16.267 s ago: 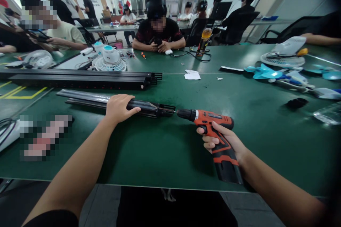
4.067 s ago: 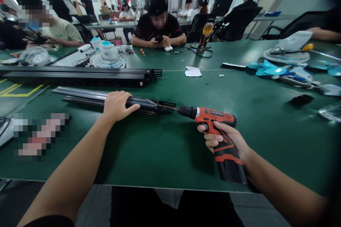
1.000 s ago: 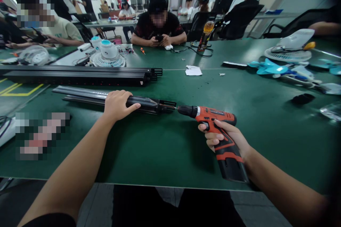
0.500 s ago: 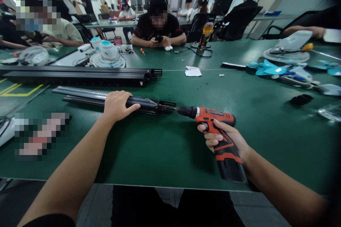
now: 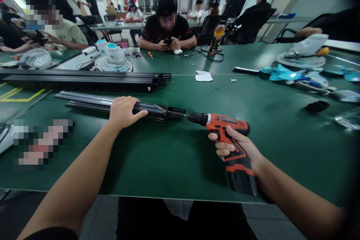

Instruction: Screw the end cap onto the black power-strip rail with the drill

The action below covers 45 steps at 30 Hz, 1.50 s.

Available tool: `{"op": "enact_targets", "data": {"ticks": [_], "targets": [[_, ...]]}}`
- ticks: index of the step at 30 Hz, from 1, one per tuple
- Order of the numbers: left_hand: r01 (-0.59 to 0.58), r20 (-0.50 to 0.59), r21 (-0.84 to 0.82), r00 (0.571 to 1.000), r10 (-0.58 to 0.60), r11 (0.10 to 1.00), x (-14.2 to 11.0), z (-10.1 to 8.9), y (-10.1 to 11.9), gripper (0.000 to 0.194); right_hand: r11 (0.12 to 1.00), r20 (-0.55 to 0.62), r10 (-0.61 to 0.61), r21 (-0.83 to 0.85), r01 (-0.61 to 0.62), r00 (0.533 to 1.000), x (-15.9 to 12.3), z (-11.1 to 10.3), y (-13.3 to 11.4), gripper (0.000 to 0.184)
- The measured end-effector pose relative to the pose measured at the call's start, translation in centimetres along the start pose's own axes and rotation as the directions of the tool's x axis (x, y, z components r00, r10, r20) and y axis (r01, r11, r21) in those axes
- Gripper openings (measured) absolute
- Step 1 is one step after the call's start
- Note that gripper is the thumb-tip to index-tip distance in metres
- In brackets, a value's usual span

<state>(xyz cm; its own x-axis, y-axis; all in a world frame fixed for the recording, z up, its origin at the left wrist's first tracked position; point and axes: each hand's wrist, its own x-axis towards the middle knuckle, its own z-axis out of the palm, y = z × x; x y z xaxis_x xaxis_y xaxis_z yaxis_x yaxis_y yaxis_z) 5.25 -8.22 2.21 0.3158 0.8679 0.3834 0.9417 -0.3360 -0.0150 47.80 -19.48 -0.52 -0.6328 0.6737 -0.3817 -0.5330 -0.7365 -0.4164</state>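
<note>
Cordless drill (image 5: 227, 120) sits a tad straighter now | my right hand (image 5: 245, 146) grips it, bit (image 5: 185, 116) at black rail (image 5: 153, 111) | left hand (image 5: 123, 111) clamps that, probably anti-skid

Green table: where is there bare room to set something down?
Bare: the green table between left forearm and drill; also beyond the drill, short of paper and blue blades, specks aside. Crowded: beyond the left hand, black bars and fans; right, around those blades.
</note>
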Motion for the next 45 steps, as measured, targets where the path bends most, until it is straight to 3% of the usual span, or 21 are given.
{"op": "enact_targets", "data": {"ticks": [14, 45], "targets": [[-0.004, -0.006, -0.003, 1.000, 0.004, 1.000, -0.02, 0.03, -0.07, 0.063, 0.999, -0.001, -0.003, -0.046, 0.003, 1.000, 0.04, -0.04, -0.13, 0.039], [-0.008, -0.004, 0.012, 1.000, 0.008, 1.000, 0.00, 0.06, -0.09, 0.064, 0.999, 0.012, 0.022, 0.038, -0.022, 1.000, 0.05, -0.09, 0.03, 0.042]]}}
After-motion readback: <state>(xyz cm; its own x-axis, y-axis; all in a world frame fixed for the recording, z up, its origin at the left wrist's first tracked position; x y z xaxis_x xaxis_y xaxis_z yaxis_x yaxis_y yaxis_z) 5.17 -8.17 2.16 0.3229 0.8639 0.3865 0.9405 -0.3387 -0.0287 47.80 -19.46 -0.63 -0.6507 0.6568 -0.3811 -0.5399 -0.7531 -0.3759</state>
